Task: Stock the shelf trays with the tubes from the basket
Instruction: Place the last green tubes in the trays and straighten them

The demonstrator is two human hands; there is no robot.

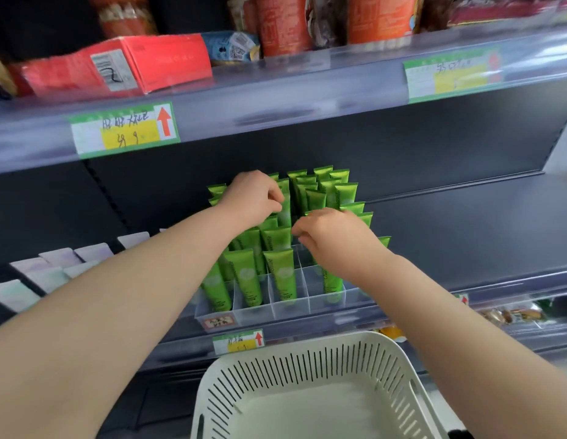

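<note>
Far left on the shelf, pale lilac packs point(60, 264) stand in rows, and above them a red box point(117, 64) lies on the upper shelf, over a green-and-yellow price tag point(123, 129). Now your left hand point(253, 194): it's up over the middle of the clear divided tray point(275, 307), fingers curled, pinching the crimped top of an upright tube point(284, 213) that stands among the others. The green tubes point(279, 274) fill that tray in rows, caps down, front compartments to back, and the front ones lean a little. Down in front, below the shelf edge and between your forearms, the cream slotted basket point(307, 375) shows its pale floor. Just right of centre, your right hand point(332, 239) hovers low over the tray's right-hand rows, knuckles up, fingers hooked down towards the tube tops; you can't tell from here whether it grips one. The two hands are close but apart. Up right, a second price tag point(450, 74) sits on the upper rail
</note>
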